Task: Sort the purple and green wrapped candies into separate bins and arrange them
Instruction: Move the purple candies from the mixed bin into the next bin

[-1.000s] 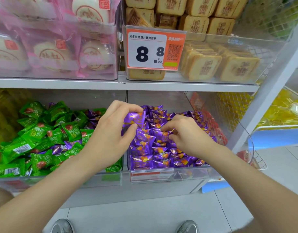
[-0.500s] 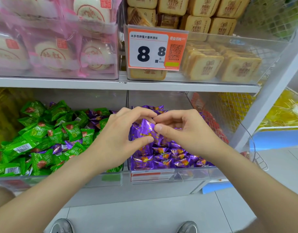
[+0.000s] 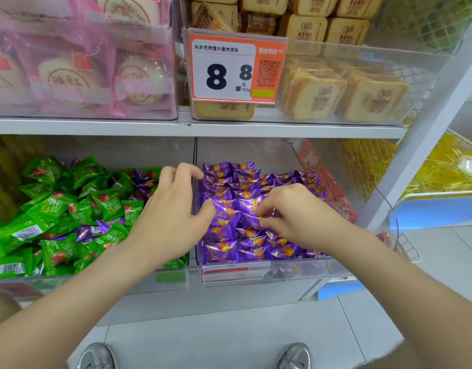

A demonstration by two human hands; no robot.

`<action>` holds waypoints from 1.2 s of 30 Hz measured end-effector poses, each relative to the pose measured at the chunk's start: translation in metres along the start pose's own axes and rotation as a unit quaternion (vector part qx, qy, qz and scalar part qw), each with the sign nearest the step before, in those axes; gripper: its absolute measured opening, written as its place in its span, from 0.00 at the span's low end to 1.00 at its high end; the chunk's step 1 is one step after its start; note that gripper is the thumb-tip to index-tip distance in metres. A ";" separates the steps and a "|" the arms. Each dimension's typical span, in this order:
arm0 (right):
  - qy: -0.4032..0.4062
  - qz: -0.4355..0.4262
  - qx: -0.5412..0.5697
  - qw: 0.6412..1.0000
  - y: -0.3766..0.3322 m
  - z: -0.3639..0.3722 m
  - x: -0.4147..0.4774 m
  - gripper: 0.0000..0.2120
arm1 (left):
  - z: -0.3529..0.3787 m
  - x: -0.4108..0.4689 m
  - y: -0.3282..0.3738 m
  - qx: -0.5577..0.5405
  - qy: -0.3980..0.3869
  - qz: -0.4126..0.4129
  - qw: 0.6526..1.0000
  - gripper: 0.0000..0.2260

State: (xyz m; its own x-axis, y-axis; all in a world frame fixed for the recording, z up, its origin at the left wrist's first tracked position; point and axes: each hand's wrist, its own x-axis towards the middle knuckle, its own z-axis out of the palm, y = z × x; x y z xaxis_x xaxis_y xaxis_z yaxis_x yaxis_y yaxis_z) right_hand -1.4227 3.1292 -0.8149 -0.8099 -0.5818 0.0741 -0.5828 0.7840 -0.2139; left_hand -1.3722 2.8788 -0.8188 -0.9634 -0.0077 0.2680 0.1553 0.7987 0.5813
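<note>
Right hand (image 3: 296, 217) pinches one shiny purple wrapped candy (image 3: 252, 218) between thumb and fingertips, low over the rowed purple candies (image 3: 229, 246) in the right clear plastic bin (image 3: 296, 270). Left hand (image 3: 173, 211) arches loosely over the divider, gripping nothing, thumb touching the purple rows. Left clear plastic bin (image 3: 96, 278): crinkly green wrapped candies (image 3: 51, 206), some stray purple ones (image 3: 87, 233) mixed in.

Left hand (image 3: 173, 209) off purple candy (image 3: 248, 217)

Below the price tag (image 3: 229, 67), the left hand (image 3: 171, 209) hides most of the divider wall (image 3: 194, 153); below and right of the tag, the right hand (image 3: 296, 217) buries its fingertips (image 3: 266, 206) among purple candies (image 3: 229, 182), its grip untellable; far below the tag, two shoes (image 3: 97, 355) are cut off by the bottom edge.
</note>
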 end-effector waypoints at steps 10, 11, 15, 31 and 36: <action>0.002 0.006 -0.080 0.997 -0.016 0.004 0.003 0.09 | -0.006 -0.002 0.001 0.015 -0.025 -0.001 1.000 0.12; -0.001 0.007 -0.086 0.996 -0.018 0.004 0.002 0.10 | -0.007 -0.002 0.001 0.014 -0.026 -0.001 1.000 0.12; -0.001 0.015 -0.101 0.995 -0.021 0.005 0.001 0.11 | -0.007 -0.002 0.001 0.018 -0.030 0.001 0.999 0.12; 0.028 0.022 -0.053 0.998 -0.038 0.021 0.017 0.20 | -0.015 0.000 -0.012 -0.043 -0.010 0.010 0.999 0.11; -0.008 0.019 -0.052 0.998 -0.043 0.024 0.026 0.20 | -0.016 -0.002 -0.014 -0.041 -0.025 0.023 0.999 0.12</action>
State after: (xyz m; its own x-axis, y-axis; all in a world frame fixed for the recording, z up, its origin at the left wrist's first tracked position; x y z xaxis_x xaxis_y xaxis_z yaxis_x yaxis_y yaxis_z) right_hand -1.4173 3.0752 -0.8272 -0.8304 -0.5547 0.0526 -0.5569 0.8228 -0.1139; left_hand -1.3691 2.8583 -0.8150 -0.9639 0.0595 0.2594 0.2155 0.7462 0.6299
